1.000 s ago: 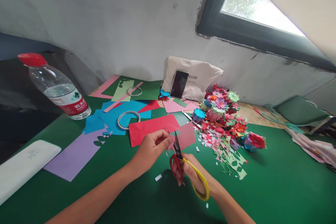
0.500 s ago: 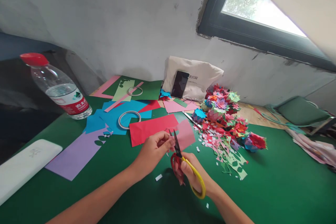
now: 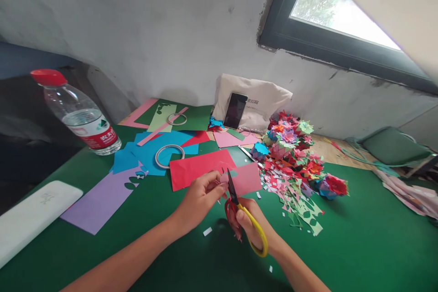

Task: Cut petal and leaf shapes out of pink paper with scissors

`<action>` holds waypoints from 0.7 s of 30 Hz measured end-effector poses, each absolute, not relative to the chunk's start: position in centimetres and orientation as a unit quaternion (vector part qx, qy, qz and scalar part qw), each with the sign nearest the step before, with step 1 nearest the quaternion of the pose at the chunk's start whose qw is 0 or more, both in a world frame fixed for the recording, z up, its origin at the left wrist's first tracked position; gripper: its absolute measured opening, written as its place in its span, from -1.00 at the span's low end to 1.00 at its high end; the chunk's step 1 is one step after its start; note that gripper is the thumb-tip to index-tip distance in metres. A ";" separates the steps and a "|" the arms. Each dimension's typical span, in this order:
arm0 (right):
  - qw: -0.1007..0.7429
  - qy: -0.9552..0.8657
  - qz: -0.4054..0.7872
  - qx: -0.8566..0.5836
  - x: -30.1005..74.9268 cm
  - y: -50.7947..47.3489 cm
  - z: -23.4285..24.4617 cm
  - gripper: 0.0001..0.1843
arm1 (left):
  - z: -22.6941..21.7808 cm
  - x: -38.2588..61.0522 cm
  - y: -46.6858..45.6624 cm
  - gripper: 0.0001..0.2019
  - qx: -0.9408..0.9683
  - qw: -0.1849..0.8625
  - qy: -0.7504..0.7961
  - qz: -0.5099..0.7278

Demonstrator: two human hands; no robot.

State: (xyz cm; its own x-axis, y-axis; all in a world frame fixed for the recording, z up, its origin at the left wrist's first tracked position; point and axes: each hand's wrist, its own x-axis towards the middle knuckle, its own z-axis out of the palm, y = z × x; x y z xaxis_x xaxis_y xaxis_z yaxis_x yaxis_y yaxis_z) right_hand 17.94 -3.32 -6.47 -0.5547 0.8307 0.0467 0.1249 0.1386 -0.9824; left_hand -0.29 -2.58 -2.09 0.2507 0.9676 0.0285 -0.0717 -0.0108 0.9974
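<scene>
A small piece of pink paper (image 3: 224,178) is pinched between the thumb and fingers of my left hand (image 3: 201,196), over the red sheet (image 3: 201,164). My right hand (image 3: 255,221) grips scissors (image 3: 255,230) with a yellow handle loop and a red one. Their dark blades look closed and point up and away, right beside my left fingertips. Some crumpled pink paper shows under the red loop, partly covered by the fingers. Behind the blades lies a pink sheet (image 3: 246,179) with a cut-out left edge, overlapping the red one.
Folded paper flowers (image 3: 287,137) and paper scraps (image 3: 287,187) pile up at right, near a utility knife (image 3: 249,154). Leftward are blue sheets (image 3: 147,155), tape rolls (image 3: 170,156), a purple sheet (image 3: 102,200), a bottle (image 3: 85,118) and a white case (image 3: 41,216). A phone (image 3: 235,110) leans on a cloth bag (image 3: 267,100).
The scissor blades have come together from slightly apart. The pink sheet has shifted right, showing its cut left edge. My hands stay almost in place.
</scene>
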 end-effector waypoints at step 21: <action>0.300 -0.696 0.506 -0.412 17.9 -3.0 -5.2 -0.27 | -2.1 -0.5 -2.4 -0.83 0.567 0.543 0.435 0.440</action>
